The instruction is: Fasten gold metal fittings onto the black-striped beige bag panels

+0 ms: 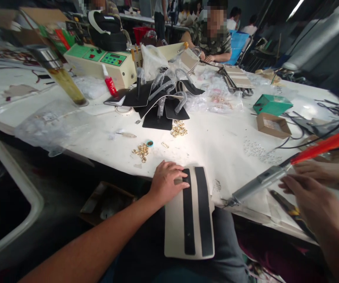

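A beige bag panel (179, 224) with two black stripes leans from the table's front edge onto my lap. Small round fittings dot its left stripe. My left hand (168, 182) holds the panel at its upper left, fingers lying across the stripe. At the right, my right hand (317, 200) has curled fingers at the back end of a grey electric screwdriver (258, 184), whose tip points toward the panel near the table edge. Another person's hand (319, 169) reaches in just behind, partly covered by mine. Yellow-and-black handled pliers (293, 212) lie under my right hand.
Gold clasps (141, 151) and more gold hardware (179, 129) lie ahead. Black panels with plastic-wrapped handles (157, 118) are heaped mid-table. A bottle (69, 84), a cream machine (119, 72), a cardboard box (273, 125) and small clear pieces (259, 151) surround them.
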Tool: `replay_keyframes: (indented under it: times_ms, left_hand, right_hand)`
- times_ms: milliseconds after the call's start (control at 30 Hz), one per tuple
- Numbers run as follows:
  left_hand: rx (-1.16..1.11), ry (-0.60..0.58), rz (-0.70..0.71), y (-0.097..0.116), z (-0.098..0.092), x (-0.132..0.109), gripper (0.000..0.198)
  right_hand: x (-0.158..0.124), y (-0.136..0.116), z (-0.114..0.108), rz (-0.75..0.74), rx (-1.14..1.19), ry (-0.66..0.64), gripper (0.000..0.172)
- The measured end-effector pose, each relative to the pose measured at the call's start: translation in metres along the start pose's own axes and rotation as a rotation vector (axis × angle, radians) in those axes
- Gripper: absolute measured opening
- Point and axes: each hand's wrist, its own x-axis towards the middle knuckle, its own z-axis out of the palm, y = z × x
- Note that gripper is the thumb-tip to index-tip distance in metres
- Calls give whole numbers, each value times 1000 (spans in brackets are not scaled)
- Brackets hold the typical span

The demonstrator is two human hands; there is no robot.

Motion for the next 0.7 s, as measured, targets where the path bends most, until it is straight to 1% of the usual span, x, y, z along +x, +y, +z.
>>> replay_keyframes:
  times_ms: [33,67,100,133,167,200,233,300,400,467,500,567,700]
  left_hand:
    - [-5,4,6,-1,1,-1,25]
    - [-9,7,13,-2,2,-1,24]
    - [-9,10,22,-3,2,-2,24]
    - [-7,14,33,-4,3,-2,24]
    - [-4,19,45,-5,4,-2,24]
    - [1,24,57,-5,4,-2,25]
    - [7,28,66,-6,5,-2,25]
    - [19,30,74,-6,5,-2,26]
    - [35,14,68,-5,3,-2,26]
    - [36,-2,65,-5,2,-2,27]
    - [35,-9,66,-5,2,-2,26]
    - [33,-15,67,-6,3,-3,26]
    - [30,-12,60,-8,5,-3,24]
  right_hand:
    - [-25,0,-9,115,-1,3,36]
    - [-50,-1,-15,185,18,2,38]
    - [-72,-4,-16,223,45,-32,40]
    - [-91,-9,-14,229,94,-79,43]
    - [-106,-18,-7,202,162,-142,44]
    - [-117,-30,2,155,247,-225,43]
    - [-123,-45,14,89,329,-338,41]
    - [-121,-82,43,-60,439,-502,34]
    - [-98,-134,85,-287,479,-614,25]
    - [-82,-154,108,-396,440,-664,20]
    - [-76,-159,116,-427,411,-681,19]
    - [-69,-162,128,-445,358,-701,18]
    - [-69,-155,136,-443,301,-739,19]
